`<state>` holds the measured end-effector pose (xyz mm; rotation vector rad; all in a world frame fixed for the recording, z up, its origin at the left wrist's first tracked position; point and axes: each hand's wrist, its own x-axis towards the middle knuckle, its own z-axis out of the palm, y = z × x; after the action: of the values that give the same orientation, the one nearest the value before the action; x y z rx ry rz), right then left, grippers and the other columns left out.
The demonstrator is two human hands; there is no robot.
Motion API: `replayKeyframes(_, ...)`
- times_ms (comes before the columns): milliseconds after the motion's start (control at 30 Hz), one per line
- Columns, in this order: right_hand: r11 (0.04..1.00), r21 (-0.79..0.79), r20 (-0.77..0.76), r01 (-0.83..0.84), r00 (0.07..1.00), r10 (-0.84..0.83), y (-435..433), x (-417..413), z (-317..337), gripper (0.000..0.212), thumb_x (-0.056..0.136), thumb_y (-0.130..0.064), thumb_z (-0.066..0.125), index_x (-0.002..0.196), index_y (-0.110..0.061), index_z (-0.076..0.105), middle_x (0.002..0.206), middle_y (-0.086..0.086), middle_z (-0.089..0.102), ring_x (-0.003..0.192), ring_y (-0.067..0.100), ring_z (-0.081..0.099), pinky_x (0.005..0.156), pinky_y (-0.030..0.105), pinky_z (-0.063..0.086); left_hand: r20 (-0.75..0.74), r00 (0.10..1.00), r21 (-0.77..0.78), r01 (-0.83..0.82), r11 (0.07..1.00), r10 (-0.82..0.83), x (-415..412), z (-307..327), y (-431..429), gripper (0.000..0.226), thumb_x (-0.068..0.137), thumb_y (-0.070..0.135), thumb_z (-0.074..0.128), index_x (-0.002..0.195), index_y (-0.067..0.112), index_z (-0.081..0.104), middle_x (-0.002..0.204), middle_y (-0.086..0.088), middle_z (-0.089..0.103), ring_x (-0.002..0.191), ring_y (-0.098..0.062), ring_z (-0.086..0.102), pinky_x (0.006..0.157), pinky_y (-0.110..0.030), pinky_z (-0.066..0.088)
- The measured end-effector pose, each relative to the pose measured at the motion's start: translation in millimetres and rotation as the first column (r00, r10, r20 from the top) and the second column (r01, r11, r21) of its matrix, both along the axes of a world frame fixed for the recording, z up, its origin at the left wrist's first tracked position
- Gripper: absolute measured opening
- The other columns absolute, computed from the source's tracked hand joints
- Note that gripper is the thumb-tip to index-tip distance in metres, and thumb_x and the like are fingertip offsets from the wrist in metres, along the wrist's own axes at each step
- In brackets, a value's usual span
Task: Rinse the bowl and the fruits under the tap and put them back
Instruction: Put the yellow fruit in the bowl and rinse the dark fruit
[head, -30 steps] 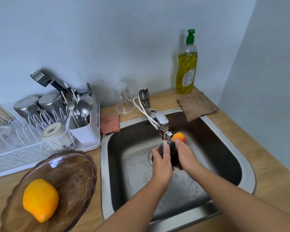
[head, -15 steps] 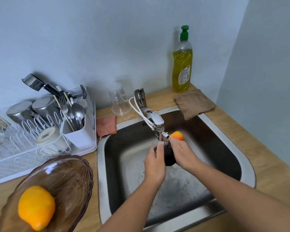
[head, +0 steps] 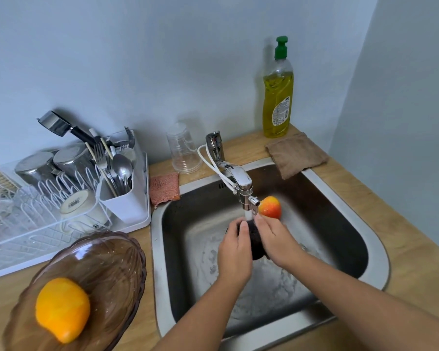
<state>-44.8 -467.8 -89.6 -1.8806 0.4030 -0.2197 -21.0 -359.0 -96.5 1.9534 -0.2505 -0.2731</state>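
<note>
Water runs from the tap over a dark, rough-skinned fruit held between both hands above the sink. My left hand cups its left side and my right hand wraps its right side. A red-yellow apple lies in the sink behind my right hand. The brown glass bowl stands on the counter at the lower left with an orange fruit in it.
A white dish rack with cups and cutlery fills the left counter. An upturned plastic cup, a pink sponge, a brown cloth and a dish-soap bottle line the back edge behind the sink.
Both hands stay under the running water with the dark fruit and shift slightly around it. The view has tilted a little.
</note>
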Motion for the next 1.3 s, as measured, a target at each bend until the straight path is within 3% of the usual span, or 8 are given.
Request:
replayKeyframes(200,0.994,0.063,-0.057,0.094,0.994,-0.090,2,3,3,0.036,0.098,-0.023,0.035,0.073,-0.025,0.060,0.078,-0.005,0.063,0.082,0.014,0.059,0.076,0.031,0.046,0.224,0.968,0.142,0.084,0.986,-0.115,-16,-12,6,0.044,0.096,0.047,0.025,0.134,0.034,0.043,0.126,0.013,0.053,0.111,-0.001,0.050,0.089,-0.017,0.038)
replayKeyframes(433,0.999,0.040,0.026,-0.019,1.000,0.018,26,-13,-22,0.038,0.100,-0.035,0.031,0.137,-0.031,0.039,0.133,-0.011,0.047,0.124,0.006,0.044,0.107,0.026,0.034,-0.094,0.993,-0.154,-0.086,0.984,0.072,-4,-4,-1,0.034,0.104,0.031,0.023,0.124,0.040,0.048,0.125,0.010,0.057,0.115,-0.008,0.052,0.101,-0.026,0.041)
replayKeyframes(533,0.995,0.102,0.056,0.019,0.998,-0.025,20,-15,-23,0.034,0.100,-0.034,0.027,0.125,-0.030,0.050,0.125,-0.006,0.055,0.116,0.008,0.051,0.098,0.020,0.038,-0.062,0.998,0.062,-0.020,0.998,0.024,-19,-13,-1,0.037,0.103,0.037,0.020,0.135,0.051,0.034,0.130,0.021,0.044,0.120,-0.009,0.038,0.108,-0.039,0.030)
replayKeyframes(767,0.980,0.199,0.065,0.010,0.998,-0.023,18,-18,-19,0.031,0.102,-0.022,0.029,0.114,-0.030,0.057,0.111,-0.017,0.061,0.103,-0.014,0.054,0.090,0.009,0.040,0.045,0.984,-0.014,0.172,0.985,-0.171,8,0,2,0.033,0.101,0.027,0.033,0.124,0.030,0.056,0.130,0.010,0.056,0.124,-0.004,0.047,0.113,-0.031,0.034)
replayKeyframes(867,0.983,0.176,0.042,0.057,0.997,-0.065,20,-19,-25,0.032,0.098,-0.031,0.030,0.109,-0.032,0.060,0.107,-0.010,0.066,0.104,0.003,0.060,0.092,0.025,0.045,0.024,0.977,-0.029,0.212,0.977,-0.212,11,5,5,0.028,0.103,0.023,0.035,0.117,0.037,0.054,0.123,0.012,0.057,0.118,0.004,0.048,0.111,-0.029,0.035)
replayKeyframes(1000,0.966,0.177,-0.033,0.187,0.982,-0.184,5,-6,-11,0.032,0.100,-0.019,0.030,0.098,-0.019,0.062,0.093,-0.001,0.064,0.088,0.013,0.059,0.075,0.024,0.046,0.155,0.939,0.121,0.289,0.950,-0.306,-23,-3,3,0.044,0.103,0.027,0.030,0.145,0.036,0.021,0.150,0.019,0.013,0.134,0.016,0.010,0.101,0.007,0.006)
replayKeyframes(1100,0.949,0.250,-0.065,0.195,0.981,-0.185,1,-8,-7,0.032,0.099,-0.017,0.030,0.100,-0.013,0.062,0.089,0.000,0.062,0.081,0.008,0.056,0.059,0.013,0.044,0.170,0.928,0.173,0.302,0.937,-0.331,-34,-10,4,0.057,0.100,0.040,0.029,0.146,0.039,-0.004,0.153,0.022,-0.015,0.134,0.019,-0.016,0.099,0.006,-0.005)
replayKeyframes(1300,0.957,0.290,0.002,0.010,1.000,-0.011,8,-20,-8,0.029,0.101,-0.024,0.032,0.108,-0.027,0.060,0.104,-0.009,0.064,0.096,0.002,0.059,0.082,0.020,0.049,0.071,0.969,-0.018,0.239,0.971,-0.237,-6,-10,7,0.058,0.092,0.055,0.036,0.142,0.025,0.038,0.141,0.007,0.045,0.131,-0.006,0.041,0.110,-0.025,0.033)
